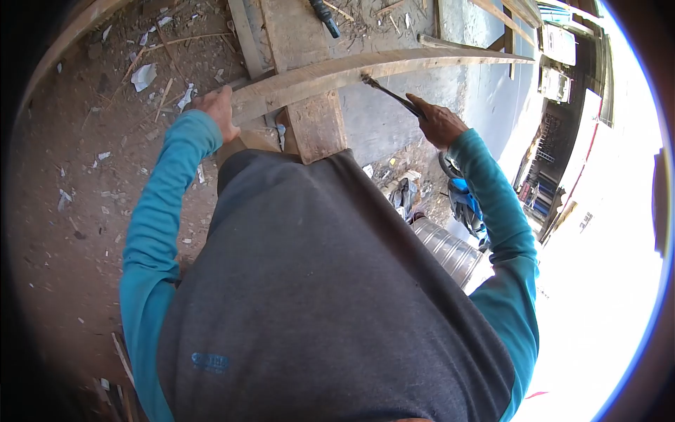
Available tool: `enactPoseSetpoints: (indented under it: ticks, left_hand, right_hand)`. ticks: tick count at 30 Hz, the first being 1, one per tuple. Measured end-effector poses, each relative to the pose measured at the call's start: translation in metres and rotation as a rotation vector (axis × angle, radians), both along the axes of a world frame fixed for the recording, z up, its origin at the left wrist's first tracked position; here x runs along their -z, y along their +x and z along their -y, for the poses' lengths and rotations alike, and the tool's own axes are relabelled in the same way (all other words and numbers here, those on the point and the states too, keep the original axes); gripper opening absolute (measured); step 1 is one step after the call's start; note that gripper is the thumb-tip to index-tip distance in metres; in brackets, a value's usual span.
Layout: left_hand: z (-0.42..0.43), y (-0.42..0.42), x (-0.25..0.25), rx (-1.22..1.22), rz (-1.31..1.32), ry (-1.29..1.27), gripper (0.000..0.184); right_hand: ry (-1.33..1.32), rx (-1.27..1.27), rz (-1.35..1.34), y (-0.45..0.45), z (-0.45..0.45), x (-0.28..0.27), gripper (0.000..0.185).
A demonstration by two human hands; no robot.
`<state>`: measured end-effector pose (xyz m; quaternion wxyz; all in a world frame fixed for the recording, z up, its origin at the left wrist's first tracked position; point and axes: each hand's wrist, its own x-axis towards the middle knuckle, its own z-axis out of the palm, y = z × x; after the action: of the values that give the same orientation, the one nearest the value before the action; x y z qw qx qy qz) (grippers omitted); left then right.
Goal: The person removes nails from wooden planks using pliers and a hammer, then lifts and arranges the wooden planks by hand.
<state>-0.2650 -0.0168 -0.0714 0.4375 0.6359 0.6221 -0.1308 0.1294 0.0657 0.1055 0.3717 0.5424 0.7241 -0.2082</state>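
L hand clamps fingers on L end of beam, axis running L–R; R hand, nearer mid-beam, w/ fingers wrapped round tool.

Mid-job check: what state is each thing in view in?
Long pale wooden beam: crossing over the flat brown wooden plank
Slim dark long-handled tool: held, tip at the beam's side
Left hand: on beam's end, closure unclear
Right hand: closed around tool
Silver ribbed drum: partly hidden
Brown dirt ground: littered with pale scraps
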Motion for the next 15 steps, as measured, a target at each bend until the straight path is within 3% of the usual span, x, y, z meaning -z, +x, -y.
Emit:
enactPoseSetpoints:
  ticks: [3, 6, 13, 15]
  left_hand:
    - [-0.002, -0.001, -0.003, -0.011, -0.001, -0.005, 0.072]
    - [-0.001, 0.000, -0.001, -0.019, 0.002, -0.002, 0.073]
    - [-0.009, -0.002, -0.006, -0.013, -0.014, -0.073, 0.073]
    - [-0.009, -0.004, -0.008, 0.007, -0.027, -0.049, 0.073]
  right_hand:
    - [0.100, -0.088, 0.245, -0.025, 0.008, -0.009, 0.056]
    - [0.174, -0.129, 0.311, -0.048, 0.018, -0.016, 0.053]
    - [0.272, -0.222, 0.256, -0.027, 0.013, -0.004, 0.053]
    - [0.187, -0.081, 0.247, -0.025, 0.003, -0.004, 0.038]
